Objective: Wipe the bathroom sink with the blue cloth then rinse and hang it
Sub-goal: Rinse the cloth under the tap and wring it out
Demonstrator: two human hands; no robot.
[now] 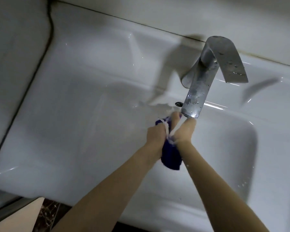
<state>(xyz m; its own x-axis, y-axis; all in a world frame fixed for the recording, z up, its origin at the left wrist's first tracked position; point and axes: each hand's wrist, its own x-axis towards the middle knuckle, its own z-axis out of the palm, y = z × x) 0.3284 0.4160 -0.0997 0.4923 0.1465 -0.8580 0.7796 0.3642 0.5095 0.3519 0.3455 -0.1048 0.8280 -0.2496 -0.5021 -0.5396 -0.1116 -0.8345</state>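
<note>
Over the white sink [74, 114], the left hand [155, 136] grips the bunched blue cloth [172, 156]. The right hand [184, 133] closes on it from the other side, just under the tap [208, 72], whose water runs down between them. To rinse it well, I'd open the folds under the stream, knead, then wring hard over the basin so it drips little once hung. The cloth looks dark blue, soaked and wadded, one end poking out above the left hand, the rest hanging below the wrists.
</note>
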